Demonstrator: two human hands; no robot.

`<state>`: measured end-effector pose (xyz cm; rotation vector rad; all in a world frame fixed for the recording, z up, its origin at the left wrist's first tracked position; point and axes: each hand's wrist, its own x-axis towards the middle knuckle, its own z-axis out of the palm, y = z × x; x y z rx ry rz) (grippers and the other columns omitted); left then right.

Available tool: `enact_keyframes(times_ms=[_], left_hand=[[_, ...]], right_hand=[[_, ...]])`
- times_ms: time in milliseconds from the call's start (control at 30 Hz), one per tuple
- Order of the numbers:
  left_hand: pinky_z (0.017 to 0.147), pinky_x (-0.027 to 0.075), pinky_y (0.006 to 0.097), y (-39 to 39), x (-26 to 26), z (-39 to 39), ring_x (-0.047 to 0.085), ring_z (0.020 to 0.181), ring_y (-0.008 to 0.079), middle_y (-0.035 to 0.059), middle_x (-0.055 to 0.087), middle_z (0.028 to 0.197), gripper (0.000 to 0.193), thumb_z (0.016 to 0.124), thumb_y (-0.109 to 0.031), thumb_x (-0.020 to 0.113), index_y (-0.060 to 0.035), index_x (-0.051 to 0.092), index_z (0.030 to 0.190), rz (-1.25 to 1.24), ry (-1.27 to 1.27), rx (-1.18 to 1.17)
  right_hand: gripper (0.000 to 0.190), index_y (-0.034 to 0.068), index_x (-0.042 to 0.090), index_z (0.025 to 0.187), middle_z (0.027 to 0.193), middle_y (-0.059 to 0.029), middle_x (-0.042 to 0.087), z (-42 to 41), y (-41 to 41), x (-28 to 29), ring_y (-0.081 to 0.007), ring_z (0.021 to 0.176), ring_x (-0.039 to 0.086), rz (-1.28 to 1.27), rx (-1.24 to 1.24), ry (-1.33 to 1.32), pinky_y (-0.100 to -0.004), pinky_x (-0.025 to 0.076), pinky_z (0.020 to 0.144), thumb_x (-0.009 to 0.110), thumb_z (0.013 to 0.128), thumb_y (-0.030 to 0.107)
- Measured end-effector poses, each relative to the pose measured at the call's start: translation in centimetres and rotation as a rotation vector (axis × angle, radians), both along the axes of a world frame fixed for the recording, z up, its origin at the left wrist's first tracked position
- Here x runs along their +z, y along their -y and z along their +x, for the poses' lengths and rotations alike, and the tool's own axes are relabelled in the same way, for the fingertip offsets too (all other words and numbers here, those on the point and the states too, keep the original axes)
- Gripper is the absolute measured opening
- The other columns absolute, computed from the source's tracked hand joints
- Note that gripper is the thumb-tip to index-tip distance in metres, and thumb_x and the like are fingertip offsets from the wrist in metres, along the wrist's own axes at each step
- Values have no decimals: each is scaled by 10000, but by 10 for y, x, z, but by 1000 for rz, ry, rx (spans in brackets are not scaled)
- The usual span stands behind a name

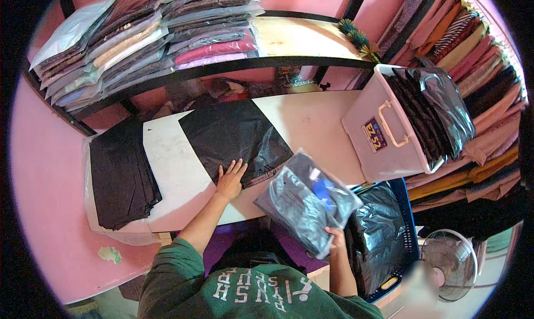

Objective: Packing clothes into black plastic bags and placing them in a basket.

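Observation:
My left hand [230, 180] lies with fingers spread on the near edge of a flat black plastic bag [238, 135] on the white table [313, 123]. In my right hand [336, 239] is a folded dark garment in a clear plastic bag [306, 198], gripped by its near right corner. A blue patch and a small white label show through the clear plastic. This package is tilted above the table's near edge, and its far left part overlaps the black bag's corner in the view. At the table's left end lies a stack of black plastic bags [123, 177].
A pale plastic bin [363, 131] full of black packages [442, 106] stands at the table's right. Beside me, a blue basket [411, 227] holds more black packages [377, 231], near a fan [448, 265]. Bagged garments [208, 31] fill a shelf behind; clothes [479, 69] hang at right.

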<state>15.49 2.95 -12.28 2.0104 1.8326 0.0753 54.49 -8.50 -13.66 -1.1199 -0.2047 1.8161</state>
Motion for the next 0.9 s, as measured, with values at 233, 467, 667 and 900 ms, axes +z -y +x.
enact_keyframes(times_ms=[233,467,667,900], left_hand=[[1040,168,590,-4,-4,-10,210,1338,241,43,195,1464,552,870,-112,426,-200,259,1388,30,-131,-119],[1015,139,644,0,14,-12,190,1342,269,71,185,1463,452,939,-236,359,-290,266,1378,-26,-108,-125],[1025,96,638,0,22,-22,185,1340,293,55,199,1462,436,955,-288,307,-305,247,1387,-116,93,-53],[1031,96,629,4,29,-27,213,1332,292,32,232,1454,440,953,-287,320,-334,242,1383,-31,117,-97]], right_hand=[[526,13,436,1229,1108,-123,562,-39,-3,-28,-252,968,564,-98,122,151,-400,454,860,656,753,58],[351,-19,542,1063,956,-114,612,-12,-7,4,-255,818,610,-63,133,293,-385,503,751,614,722,21],[424,-53,518,1084,946,-169,621,6,12,16,-294,808,626,-103,207,101,-410,512,762,626,705,103],[369,-61,562,1036,957,-153,629,-35,9,23,-252,827,624,-229,370,-77,-382,492,791,641,732,133]])
